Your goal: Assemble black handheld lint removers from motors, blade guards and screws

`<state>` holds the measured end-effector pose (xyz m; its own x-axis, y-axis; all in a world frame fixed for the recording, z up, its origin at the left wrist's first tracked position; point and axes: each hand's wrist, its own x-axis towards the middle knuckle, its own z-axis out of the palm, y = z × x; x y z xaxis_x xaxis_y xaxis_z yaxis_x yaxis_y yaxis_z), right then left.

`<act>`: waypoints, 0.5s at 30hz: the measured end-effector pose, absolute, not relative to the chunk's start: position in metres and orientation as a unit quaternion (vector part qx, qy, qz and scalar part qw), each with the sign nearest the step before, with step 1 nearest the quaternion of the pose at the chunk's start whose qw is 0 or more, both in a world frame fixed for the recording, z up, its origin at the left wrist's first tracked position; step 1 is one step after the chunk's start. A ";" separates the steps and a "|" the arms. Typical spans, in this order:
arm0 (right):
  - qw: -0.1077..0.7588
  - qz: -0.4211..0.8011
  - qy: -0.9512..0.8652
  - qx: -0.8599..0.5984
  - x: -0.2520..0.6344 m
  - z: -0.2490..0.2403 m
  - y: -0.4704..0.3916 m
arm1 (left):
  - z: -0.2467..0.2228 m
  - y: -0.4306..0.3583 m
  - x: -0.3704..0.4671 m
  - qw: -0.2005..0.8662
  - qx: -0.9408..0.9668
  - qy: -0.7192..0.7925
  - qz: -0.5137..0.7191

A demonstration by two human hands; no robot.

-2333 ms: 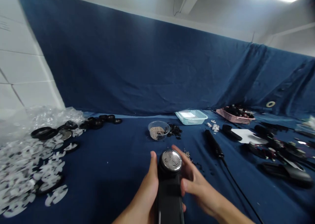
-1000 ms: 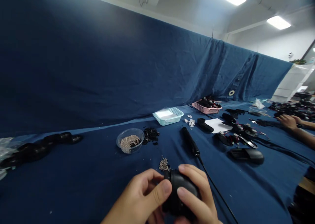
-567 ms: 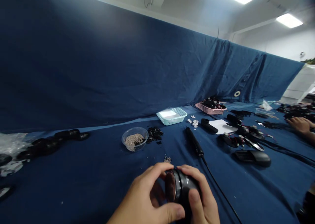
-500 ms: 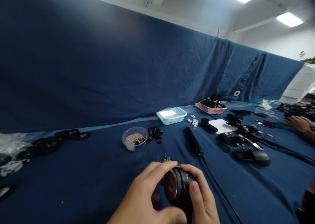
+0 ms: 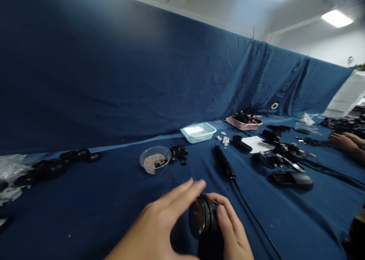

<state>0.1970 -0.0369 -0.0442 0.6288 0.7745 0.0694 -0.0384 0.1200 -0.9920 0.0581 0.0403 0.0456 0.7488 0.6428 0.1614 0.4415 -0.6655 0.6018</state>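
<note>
In my right hand [image 5: 234, 229] is a black round-headed device [image 5: 209, 224], gripped around its body. Its shiny circular end faces left, with a ridged ring behind it. My left hand [image 5: 162, 222] is held around that end with thumb and fingers apart; a gap shows between palm and device. The fingertips are close to its upper edge, and I cannot tell if they touch. Beyond the fingers, a few tiny metal screws [image 5: 195, 182] are partly hidden. A black corded electric screwdriver [image 5: 225, 164] lies to the right of the device.
A clear bowl [image 5: 145, 168] of small screws stands beside a heap of black bits [image 5: 179, 153]. Behind are a light blue basket [image 5: 199, 139] and a pink basket [image 5: 242, 126] of parts. Black shells [image 5: 293, 180] lie right; another person's hand [image 5: 342, 141] is far right.
My left hand has opened and drawn back to the left from the device's round end. My right hand still holds the device, and the view has shifted slightly.
</note>
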 end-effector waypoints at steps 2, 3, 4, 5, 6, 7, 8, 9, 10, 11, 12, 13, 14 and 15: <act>0.675 0.301 -0.325 -0.590 0.199 -0.049 -0.035 | 0.045 0.041 0.058 0.275 0.891 0.318 0.170; 0.673 0.300 -0.330 -0.590 0.200 -0.051 -0.034 | 0.044 0.042 0.057 0.270 0.896 0.308 0.169; 0.671 0.301 -0.334 -0.589 0.201 -0.052 -0.033 | 0.043 0.042 0.056 0.263 0.901 0.295 0.176; 0.668 0.305 -0.338 -0.588 0.202 -0.054 -0.033 | 0.042 0.042 0.056 0.263 0.901 0.291 0.188; 0.665 0.311 -0.341 -0.587 0.202 -0.055 -0.032 | 0.041 0.042 0.054 0.268 0.893 0.302 0.200; 0.661 0.317 -0.345 -0.586 0.202 -0.055 -0.032 | 0.040 0.043 0.053 0.281 0.880 0.321 0.206; 0.658 0.322 -0.348 -0.585 0.202 -0.056 -0.032 | 0.039 0.042 0.052 0.293 0.870 0.337 0.208; 0.658 0.321 -0.348 -0.586 0.201 -0.056 -0.032 | 0.037 0.042 0.051 0.298 0.867 0.342 0.208; 0.660 0.316 -0.345 -0.588 0.200 -0.057 -0.032 | 0.036 0.041 0.050 0.298 0.872 0.331 0.202; 0.663 0.311 -0.340 -0.590 0.200 -0.058 -0.031 | 0.034 0.041 0.050 0.296 0.879 0.315 0.200; 0.666 0.307 -0.337 -0.591 0.199 -0.059 -0.030 | 0.031 0.040 0.050 0.292 0.883 0.306 0.206; 0.666 0.307 -0.339 -0.590 0.199 -0.062 -0.029 | 0.028 0.039 0.050 0.293 0.881 0.307 0.209; 0.664 0.310 -0.347 -0.585 0.198 -0.064 -0.028 | 0.025 0.038 0.049 0.296 0.876 0.317 0.212; 0.660 0.314 -0.367 -0.576 0.197 -0.067 -0.027 | 0.022 0.037 0.049 0.298 0.872 0.326 0.212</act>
<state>0.1970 -0.0265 -0.0668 0.5344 0.8363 0.1227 0.0076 0.1404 -0.9901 0.0489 0.0366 0.0218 0.6973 0.6951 0.1749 0.4431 -0.6098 0.6572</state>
